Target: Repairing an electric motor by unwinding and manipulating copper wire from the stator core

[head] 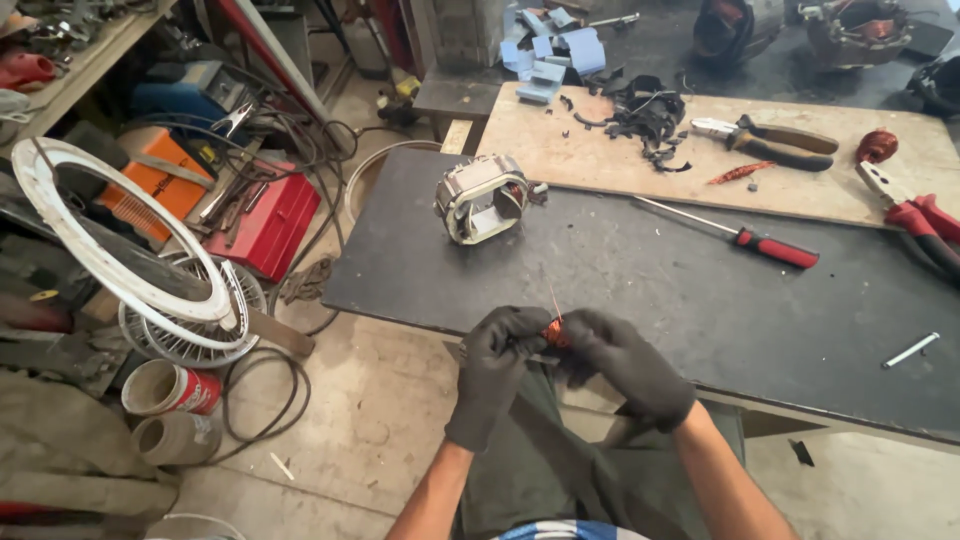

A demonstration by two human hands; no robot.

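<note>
A: Where was the copper wire bundle?

B: It was between the two gloved hands, just off the near edge of the dark table. The left hand and the right hand both had their fingers closed on it, and one thin strand stood up.

A: How to do it well?

B: I think a gentle pinch was best, without kinking the strand. The metal stator core stood apart on the table, beyond the hands.

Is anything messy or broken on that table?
Yes. A heap of torn black scraps lies scattered on the wooden board, and a lone metal pin sits loose near the dark table's front edge. Nothing looks spilled.
</note>
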